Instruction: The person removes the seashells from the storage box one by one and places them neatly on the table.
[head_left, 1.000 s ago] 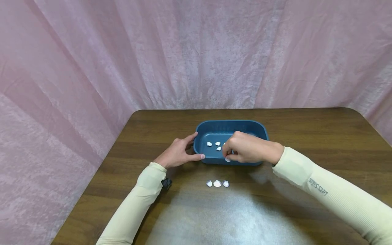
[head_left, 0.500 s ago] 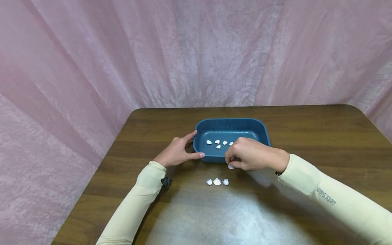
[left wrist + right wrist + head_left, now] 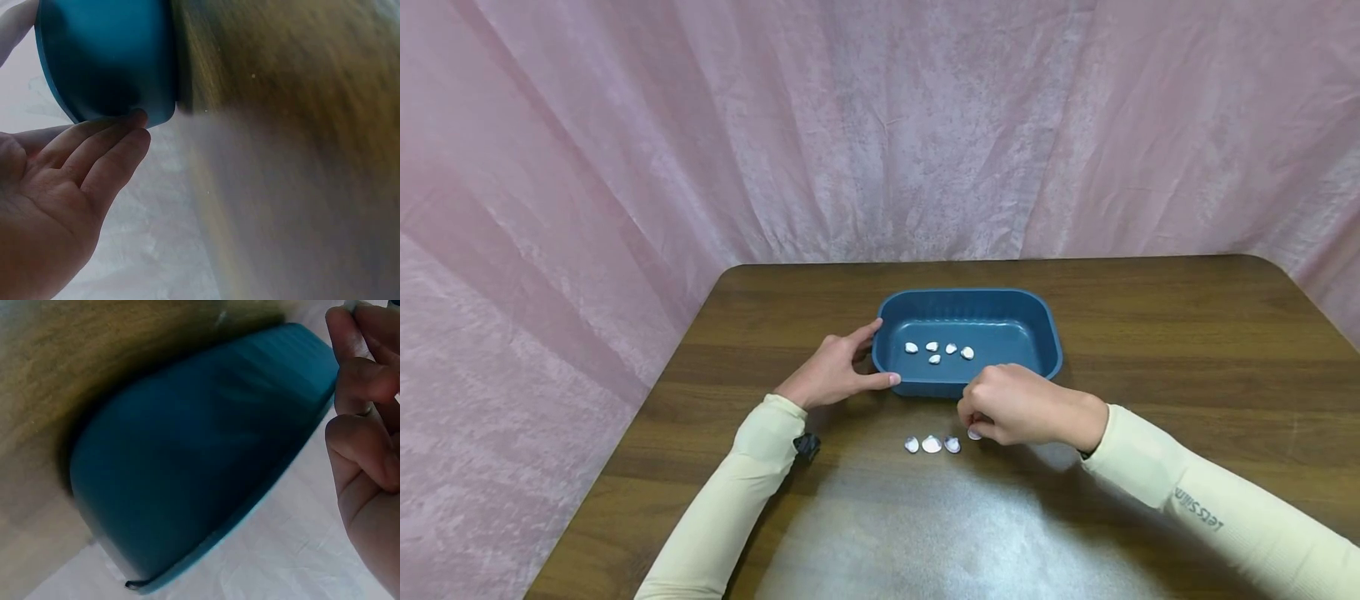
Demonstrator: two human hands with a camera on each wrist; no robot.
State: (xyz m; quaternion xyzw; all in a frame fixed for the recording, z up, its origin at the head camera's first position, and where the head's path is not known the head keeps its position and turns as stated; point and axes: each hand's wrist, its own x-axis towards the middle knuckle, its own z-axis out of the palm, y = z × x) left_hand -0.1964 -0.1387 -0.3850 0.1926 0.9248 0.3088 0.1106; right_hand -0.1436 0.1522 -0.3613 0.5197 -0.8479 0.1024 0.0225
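Observation:
My right hand (image 3: 1017, 406) pinches a small white seashell (image 3: 974, 434) between thumb and fingertips, low over the table in front of the blue bin (image 3: 1043, 310). To its left, three shells lie in a row on the table, the middle shell (image 3: 932, 444) being the widest. Several more white shells, among them a shell (image 3: 967, 353) at the right of the group, rest on the bin's floor. My left hand (image 3: 833, 373) is at the bin's left end, thumb at the front rim. In the left wrist view, its nearly straight fingers (image 3: 115, 159) touch the bin's outer wall.
The wooden table (image 3: 1180, 333) stands against a pink curtain (image 3: 955, 133). A bright patch of light reflects off the tabletop in front of the shell row.
My right hand has come out of the bin with a shell and moved toward me, down to the right end of the row. The left hand has stayed at the bin.

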